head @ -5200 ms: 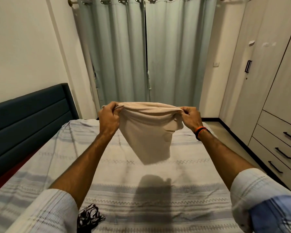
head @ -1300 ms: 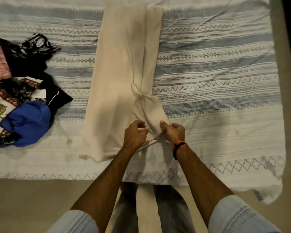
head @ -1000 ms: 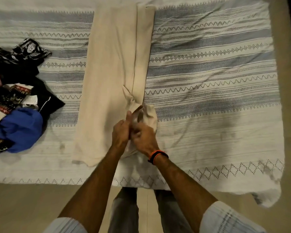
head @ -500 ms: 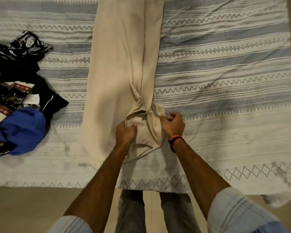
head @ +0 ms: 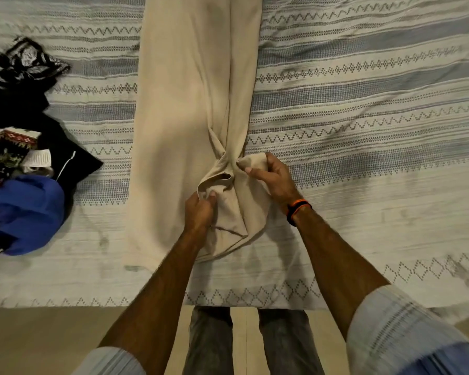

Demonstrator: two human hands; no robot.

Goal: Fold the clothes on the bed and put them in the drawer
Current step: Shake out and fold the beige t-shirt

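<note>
Head view: first garment only laid out, folding barely begun.
Long beige cloth garment (head: pixel 190 98) spread lengthwise on striped grey-white bedspread (head: pixel 363 109), bunched at near end; left hand (head: pixel 199 212) pinching a fold of that bunch, right hand (head: pixel 271 175) gripping the cloth just beside. Unfolded heap of black, blue and patterned clothes (head: pixel 22 158) waiting at left. Drawer out of sight; nearly all of the task probably left.

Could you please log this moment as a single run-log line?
step: straightening trousers on bed | left hand: grips bunched cloth | right hand: pinches cloth | pile: unfolded
</note>
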